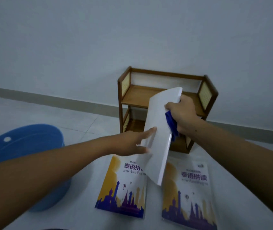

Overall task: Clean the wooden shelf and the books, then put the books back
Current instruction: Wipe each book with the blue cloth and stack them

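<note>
**Wiping a book, two more waiting on the floor**

The person is working through the book-cleaning step. The right hand [182,113] is curling round a bunched blue cloth [172,125], its thumb pinching the upper edge of a white book [159,130]. The left hand [132,143] is lying open, straight fingers steadying the glossy cover's left edge. The thin, flexible book is hanging tilted in the air, the wooden shelf [137,95] at its 12 o'clock, bare-boarded with woven cane side panels. Two glossy paperbacks, left [120,188] and right [188,193], are lying flat on the pale tiled floor [66,122] at 6 o'clock; a rounded blue tub [24,146] is sitting at 9 o'clock. Next, probably, the soft cloth needs sliding over the slick cover while the left hand is bracing it against bending
</note>
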Motion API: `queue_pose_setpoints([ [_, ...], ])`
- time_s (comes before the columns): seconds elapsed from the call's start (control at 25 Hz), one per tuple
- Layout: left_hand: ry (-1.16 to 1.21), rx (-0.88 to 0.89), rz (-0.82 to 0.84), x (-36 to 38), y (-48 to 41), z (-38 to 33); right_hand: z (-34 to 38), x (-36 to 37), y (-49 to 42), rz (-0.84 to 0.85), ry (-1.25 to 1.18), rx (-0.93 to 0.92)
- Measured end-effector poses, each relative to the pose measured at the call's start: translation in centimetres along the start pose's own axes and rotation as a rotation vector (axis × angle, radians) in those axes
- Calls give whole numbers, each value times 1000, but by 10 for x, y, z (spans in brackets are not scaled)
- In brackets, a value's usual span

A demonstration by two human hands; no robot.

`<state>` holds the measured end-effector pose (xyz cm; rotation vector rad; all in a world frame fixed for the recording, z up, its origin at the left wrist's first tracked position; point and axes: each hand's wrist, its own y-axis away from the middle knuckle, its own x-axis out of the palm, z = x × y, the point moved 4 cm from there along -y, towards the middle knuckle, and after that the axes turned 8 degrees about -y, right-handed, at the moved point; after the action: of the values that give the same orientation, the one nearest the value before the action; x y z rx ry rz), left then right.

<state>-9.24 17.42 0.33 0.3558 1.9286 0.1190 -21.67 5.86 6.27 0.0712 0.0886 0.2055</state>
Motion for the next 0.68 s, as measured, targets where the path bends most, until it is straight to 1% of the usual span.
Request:
queue_pose_setpoints([
  [0.04, -29, -11, -16, -14, 5, -2, 16, -8, 6, 38, -36, -17],
  [0.08, -56, -39, -74, -28, 11, -5, 31, -16, 12, 75, -81, -34],
  [0.12, -64, -95, -176, -45, 17, -7, 48, -26, 19, 107, -131, -60],
  [0.16, -13, -176, -304, -61, 21, -4, 60, -34, 25, 137, -185, -79],
  [0.2, 104, -265, -440, -77, 27, -2, 70, -44, 31, 167, -248, -95],
  [0.24, 263, -347, -540, -89, 31, 3, 79, -53, 35, 203, -313, -111],
  [0.28, 449, -407, -581, -96, 33, 6, 82, -60, 38, 242, -381, -114],
  [0.36, 849, -428, -535, -100, 36, 5, 84, -70, 43, 308, -509, -95],
  [0.4, 1036, -385, -486, -99, 38, -1, 83, -75, 43, 321, -562, -79],
  [0.44, 1162, -330, -444, -97, 42, -12, 81, -80, 43, 318, -605, -68],
  [0.52, 1264, -216, -396, -96, 46, -27, 74, -85, 39, 272, -657, -56],
  [0.6, 1291, -127, -371, -99, 48, -39, 70, -90, 35, 202, -702, -51],
  [0.68, 1302, -98, -351, -104, 46, -48, 67, -94, 31, 118, -716, -49],
])
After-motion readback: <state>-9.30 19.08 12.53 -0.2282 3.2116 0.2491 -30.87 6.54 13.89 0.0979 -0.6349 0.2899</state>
